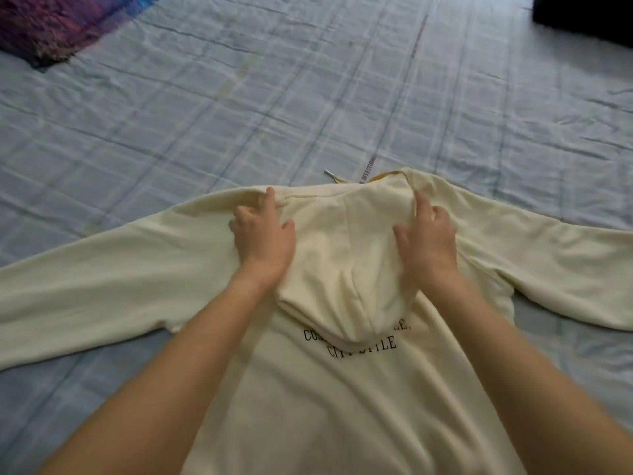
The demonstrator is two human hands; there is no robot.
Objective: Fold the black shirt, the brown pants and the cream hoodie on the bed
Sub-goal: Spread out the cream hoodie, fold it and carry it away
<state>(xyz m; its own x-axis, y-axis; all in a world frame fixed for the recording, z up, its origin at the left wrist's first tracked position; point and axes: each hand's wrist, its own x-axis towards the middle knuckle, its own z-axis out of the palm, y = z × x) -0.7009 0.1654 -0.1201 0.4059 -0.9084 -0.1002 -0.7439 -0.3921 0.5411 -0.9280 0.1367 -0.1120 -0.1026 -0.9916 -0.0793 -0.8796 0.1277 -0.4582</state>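
1 cream hoodie (342,406), soft knit, 2 sleeves spread, on 1 creased bed (308,97); left hand (263,238) and right hand (428,238) press it, fingers spread.

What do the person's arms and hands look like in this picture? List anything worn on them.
The left arm and right arm are bare from the picture's bottom edge to the wrists; no sleeves show. The left hand and right hand wear no gloves. No ring, watch or bracelet shows, though the picture is slightly blurred.
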